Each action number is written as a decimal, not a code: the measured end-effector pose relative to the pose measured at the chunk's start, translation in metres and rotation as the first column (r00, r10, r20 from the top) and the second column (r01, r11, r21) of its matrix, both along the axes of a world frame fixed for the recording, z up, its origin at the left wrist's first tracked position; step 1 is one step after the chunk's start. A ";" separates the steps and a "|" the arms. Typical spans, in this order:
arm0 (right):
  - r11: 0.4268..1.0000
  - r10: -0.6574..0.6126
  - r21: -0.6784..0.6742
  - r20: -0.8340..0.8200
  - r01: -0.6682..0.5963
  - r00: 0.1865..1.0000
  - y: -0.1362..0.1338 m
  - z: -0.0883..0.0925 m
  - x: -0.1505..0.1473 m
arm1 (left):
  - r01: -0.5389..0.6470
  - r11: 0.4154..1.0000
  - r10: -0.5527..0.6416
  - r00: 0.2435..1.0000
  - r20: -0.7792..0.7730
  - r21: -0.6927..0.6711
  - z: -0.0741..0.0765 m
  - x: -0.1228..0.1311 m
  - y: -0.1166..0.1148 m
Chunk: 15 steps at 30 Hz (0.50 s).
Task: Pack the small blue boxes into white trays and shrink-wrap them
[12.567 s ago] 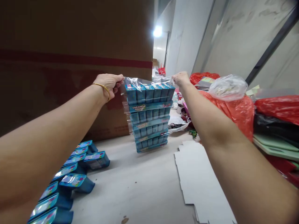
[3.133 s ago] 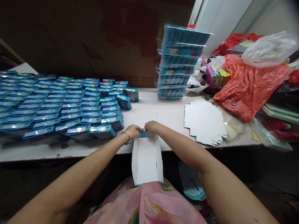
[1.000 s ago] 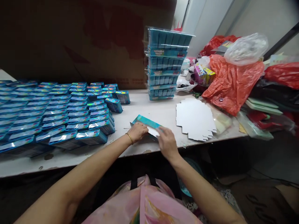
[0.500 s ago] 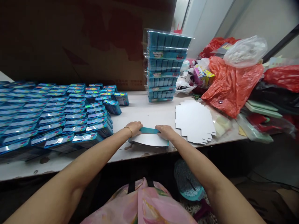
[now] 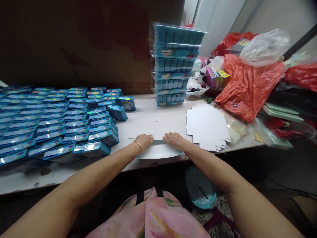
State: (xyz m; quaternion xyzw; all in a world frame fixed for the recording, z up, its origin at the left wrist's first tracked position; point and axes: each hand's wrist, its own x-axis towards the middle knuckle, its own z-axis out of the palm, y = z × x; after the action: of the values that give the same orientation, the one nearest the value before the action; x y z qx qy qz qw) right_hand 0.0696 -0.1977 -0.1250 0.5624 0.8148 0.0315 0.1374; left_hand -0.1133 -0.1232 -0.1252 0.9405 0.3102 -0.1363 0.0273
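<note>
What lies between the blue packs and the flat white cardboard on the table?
In the head view, the left hand, the right hand and the card piece both touch, with tabletop beyond.

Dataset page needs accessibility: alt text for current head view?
Left hand and right hand hold a white-lined carton at the edge of a table. Rows of blue packs stand left, flat white sheets lie right, blue trays are stacked behind.

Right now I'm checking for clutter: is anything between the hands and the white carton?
Nothing visible does: the left hand and right hand both touch the carton along its far edge. The cardboard sheets are to the right, the blue packs to the left.
</note>
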 end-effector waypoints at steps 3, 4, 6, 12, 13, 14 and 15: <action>0.993 -0.114 -0.009 -0.152 0.114 0.982 -0.001 0.019 0.011 | -0.052 0.999 0.051 0.998 0.019 0.011 0.005 -0.002 0.007; 0.986 -0.152 0.036 -0.235 0.165 0.960 -0.008 0.027 0.015 | -0.061 0.998 0.061 0.998 0.031 0.009 0.009 -0.007 0.010; 0.949 -0.148 0.197 -0.407 0.245 0.901 -0.032 0.039 0.022 | -0.080 0.997 0.077 0.987 0.139 0.010 0.020 -0.024 0.011; 0.924 0.152 0.381 -0.455 0.038 0.877 -0.111 0.019 0.001 | -0.107 0.994 0.071 0.803 0.592 0.027 0.030 -0.068 -0.059; 0.924 0.130 0.378 -0.443 0.054 0.887 -0.113 0.012 -0.004 | -0.077 0.997 0.056 0.831 0.554 0.014 0.025 -0.066 -0.071; 0.924 0.086 0.370 -0.437 0.092 0.895 -0.111 0.005 -0.008 | -0.080 0.997 0.065 0.860 0.507 0.007 0.020 -0.063 -0.080; 0.924 0.036 0.357 -0.433 0.135 0.901 -0.105 0.000 -0.010 | -0.098 0.995 0.083 0.889 0.450 0.010 0.015 -0.057 -0.084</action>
State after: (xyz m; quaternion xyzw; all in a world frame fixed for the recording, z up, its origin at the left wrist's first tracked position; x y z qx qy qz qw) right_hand 0.0594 -0.3031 -0.1249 0.5921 0.7883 0.0593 -0.1564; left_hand -0.1707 -0.2073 -0.1106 0.9313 0.3413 0.0911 0.0894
